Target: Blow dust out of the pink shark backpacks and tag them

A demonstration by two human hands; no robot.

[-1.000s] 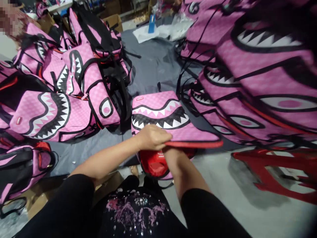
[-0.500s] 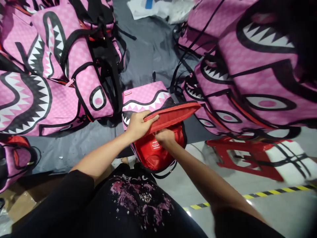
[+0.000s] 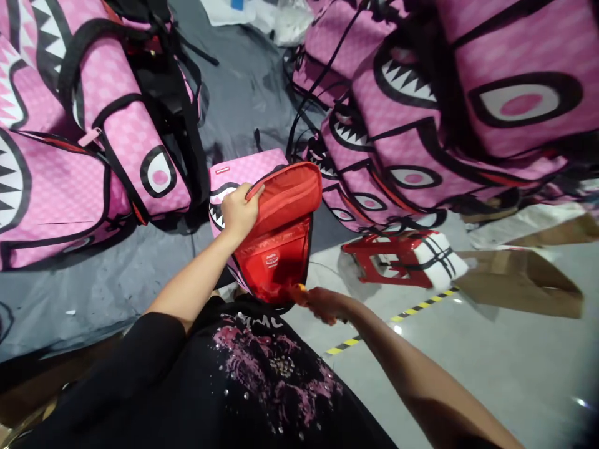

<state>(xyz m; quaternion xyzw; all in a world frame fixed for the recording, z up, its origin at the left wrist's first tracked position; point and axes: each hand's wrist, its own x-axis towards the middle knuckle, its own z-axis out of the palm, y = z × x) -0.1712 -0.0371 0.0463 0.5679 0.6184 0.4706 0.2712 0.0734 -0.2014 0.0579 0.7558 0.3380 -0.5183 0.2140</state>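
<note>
A small pink backpack with a shark-teeth print lies in front of me, its front panel folded open and the red lining showing. My left hand is closed on the edge of that red-lined flap, holding it up. Inside, a white printed label shows on the red lining. My right hand is at the near right edge of the backpack, with its fingers closed around a small orange object. Blur hides what kind of object this is.
Pink shark-print bags are heaped on the left, and more stand in a row on the right. Grey sheeting covers the table. Beyond its right edge are a red stool, a cardboard box and striped floor tape.
My right hand has come out of the backpack toward me, and the orange object now shows in it. My left hand has raised the flap wider. The view has shifted to the right.
</note>
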